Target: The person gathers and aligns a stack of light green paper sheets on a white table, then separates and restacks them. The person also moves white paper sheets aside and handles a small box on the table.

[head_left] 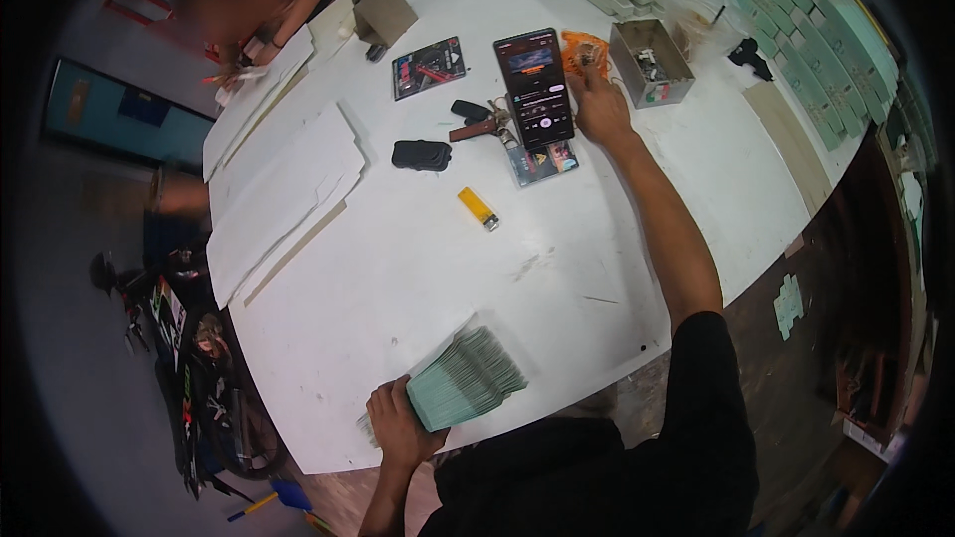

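Observation:
At the table's near edge, my left hand (396,425) is closed round the end of a fanned stack of pale green card pieces (461,383). The stack rests on the white table, its far end spreading to the right. My right arm stretches far across the table. The fingers of my right hand (603,111) are bent down at a crumpled orange plastic packet (585,52) with brownish contents; what they pinch is too small to make out. Just left of that hand, a phone (535,88) with a lit screen leans on a small printed pack (543,165).
An open grey box (652,65) stands right of the packet. Green folded cartons (796,25) are piled at the far right. A yellow lighter (477,209), a black case (421,155) and keys (477,121) lie mid-table. White sheets (288,194) lie left; another person (249,0) sits beyond.

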`<state>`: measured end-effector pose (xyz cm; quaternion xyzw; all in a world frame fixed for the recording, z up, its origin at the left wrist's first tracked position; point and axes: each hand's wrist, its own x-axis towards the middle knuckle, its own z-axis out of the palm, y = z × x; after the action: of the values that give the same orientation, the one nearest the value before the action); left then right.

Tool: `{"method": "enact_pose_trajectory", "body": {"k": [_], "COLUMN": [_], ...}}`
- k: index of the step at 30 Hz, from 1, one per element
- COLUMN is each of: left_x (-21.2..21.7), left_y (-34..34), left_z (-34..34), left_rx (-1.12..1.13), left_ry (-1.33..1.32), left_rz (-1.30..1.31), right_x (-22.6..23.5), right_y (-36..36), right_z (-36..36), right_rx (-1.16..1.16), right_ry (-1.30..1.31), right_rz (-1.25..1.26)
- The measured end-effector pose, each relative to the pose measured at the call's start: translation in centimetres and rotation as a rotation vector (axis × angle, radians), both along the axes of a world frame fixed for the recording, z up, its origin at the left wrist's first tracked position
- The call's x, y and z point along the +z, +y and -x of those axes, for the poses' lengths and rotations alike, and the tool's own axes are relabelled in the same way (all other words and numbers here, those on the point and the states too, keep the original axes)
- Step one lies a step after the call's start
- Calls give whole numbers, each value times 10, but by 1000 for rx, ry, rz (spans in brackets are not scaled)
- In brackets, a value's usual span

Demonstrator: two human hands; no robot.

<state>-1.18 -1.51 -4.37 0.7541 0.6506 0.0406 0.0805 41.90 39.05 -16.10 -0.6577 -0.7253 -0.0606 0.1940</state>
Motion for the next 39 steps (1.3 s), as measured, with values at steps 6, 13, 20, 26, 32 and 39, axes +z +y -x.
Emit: {"method": "enact_pose_trajectory", "body": {"k": [6, 13, 20, 26, 32, 39], "left_x": [4, 1, 5, 5, -1, 3], "left_y": [2, -2, 3, 0, 2, 12], "left_z": [-3, -1, -2, -2, 2, 3], "left_rx": [13, 26, 23, 39, 34, -143], "left_ry": [-6, -7, -13, -14, -31, -27], "left_rz": [-8, 9, 16, 12, 45, -110], "right_x": [10, 8, 0, -6, -8, 1], "right_y": [11, 34, 37, 10, -6, -33], "right_z": [1, 4, -3, 4, -14, -31], "right_rx": [-39, -155, -199, -40, -53, -21], "right_ry": [28, 90, 219, 376, 693, 1355], "right_rz": [100, 130, 10, -213, -353, -30]}}
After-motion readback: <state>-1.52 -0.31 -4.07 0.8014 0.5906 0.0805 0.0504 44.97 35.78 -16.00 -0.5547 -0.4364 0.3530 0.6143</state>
